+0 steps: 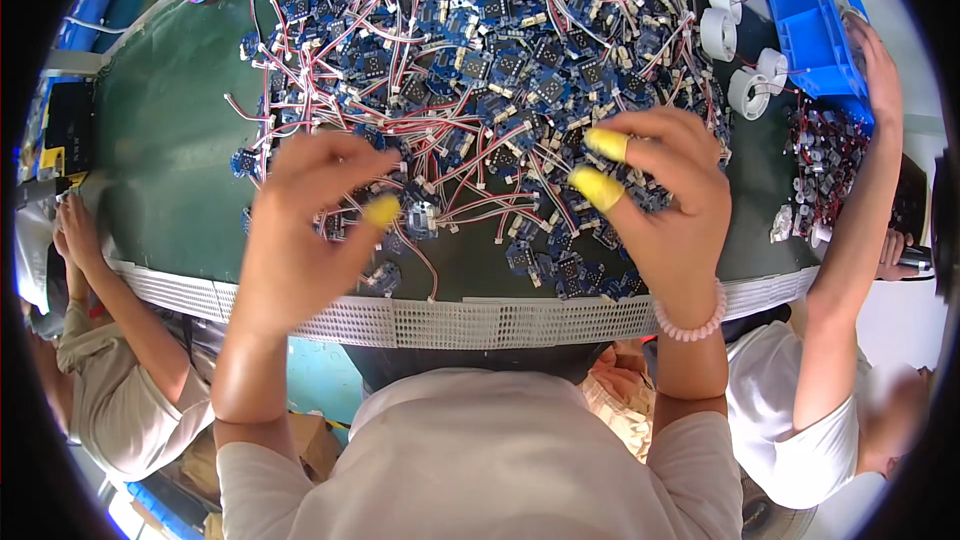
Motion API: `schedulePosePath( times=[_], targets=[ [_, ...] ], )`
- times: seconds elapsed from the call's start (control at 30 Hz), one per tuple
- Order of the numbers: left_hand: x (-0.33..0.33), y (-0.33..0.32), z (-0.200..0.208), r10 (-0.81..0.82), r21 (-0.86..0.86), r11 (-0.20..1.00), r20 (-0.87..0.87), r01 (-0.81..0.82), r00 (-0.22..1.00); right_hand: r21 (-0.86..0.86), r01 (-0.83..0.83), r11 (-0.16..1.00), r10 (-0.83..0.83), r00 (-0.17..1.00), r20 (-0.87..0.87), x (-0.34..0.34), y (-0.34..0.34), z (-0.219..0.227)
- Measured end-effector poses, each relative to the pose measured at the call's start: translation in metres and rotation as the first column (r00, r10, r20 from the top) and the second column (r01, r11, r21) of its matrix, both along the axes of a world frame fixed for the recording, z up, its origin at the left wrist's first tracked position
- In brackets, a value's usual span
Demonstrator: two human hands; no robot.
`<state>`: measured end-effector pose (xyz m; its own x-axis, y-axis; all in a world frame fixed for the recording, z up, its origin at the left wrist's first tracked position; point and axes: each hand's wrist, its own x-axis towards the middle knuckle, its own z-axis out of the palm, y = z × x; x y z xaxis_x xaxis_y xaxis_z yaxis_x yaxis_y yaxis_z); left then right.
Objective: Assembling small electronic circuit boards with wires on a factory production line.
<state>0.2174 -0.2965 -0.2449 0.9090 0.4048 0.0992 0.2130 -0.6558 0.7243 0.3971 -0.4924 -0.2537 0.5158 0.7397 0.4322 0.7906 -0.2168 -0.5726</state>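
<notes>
1. Head view, left: a co-worker's hands (pixel 80 230) are beside the green tabletop (pixel 165 160).
2. Left hand (pixel 298 225): thumb and fingertips parted, apparently gripping nothing, just beside a small blue circuit board (pixel 423 220).
3. Middle: heaped blue circuit boards (pixel 550 90) with red-and-white wire leads (pixel 510 198), spread before and between both hands. Boards look light, stiff and easily damaged on the component side, so edges suit a pinch; leads look limp, thin and prone to snagging, better held by the plug.
4. Right hand (pixel 685 205): yellow-capped thumb and forefinger apart, nothing visible between them.
5. Right: white cylindrical parts (pixel 718 35), then a blue plastic bin (pixel 800 15).
</notes>
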Motion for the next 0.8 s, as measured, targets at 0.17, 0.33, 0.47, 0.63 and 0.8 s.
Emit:
schedulePosePath(
  times=[0.17, 0.33, 0.47, 0.63, 0.8],
  targets=[
    [0.054, 0.023, -0.015, -0.085, 0.348, 0.937, 0.134, 0.034, 0.987, -0.092, -0.052, 0.994, 0.069, 0.979, 0.193, -0.011, 0.022, -0.007],
    [0.079, 0.023, -0.03, -0.12, 0.441, 0.891, 0.0, 0.108, 0.993, -0.133, -0.259, 0.957, 0.28, 0.942, 0.183, -0.015, 0.04, -0.014],
    [0.078, 0.027, -0.033, -0.112, 0.367, 0.926, 0.056, 0.084, 0.992, -0.18, -0.369, 0.912, 0.398, 0.902, 0.168, -0.023, 0.055, -0.013],
    [0.074, 0.024, -0.037, -0.115, 0.354, 0.932, 0.073, 0.082, 0.991, -0.099, -0.181, 0.978, 0.2, 0.954, 0.226, -0.004, 0.032, 0.004],
    [0.068, 0.025, -0.027, -0.051, 0.147, 0.989, 0.256, 0.013, 0.965, -0.18, -0.138, 0.974, 0.171, 0.968, 0.183, -0.011, -0.015, 0.002]
  ],
)
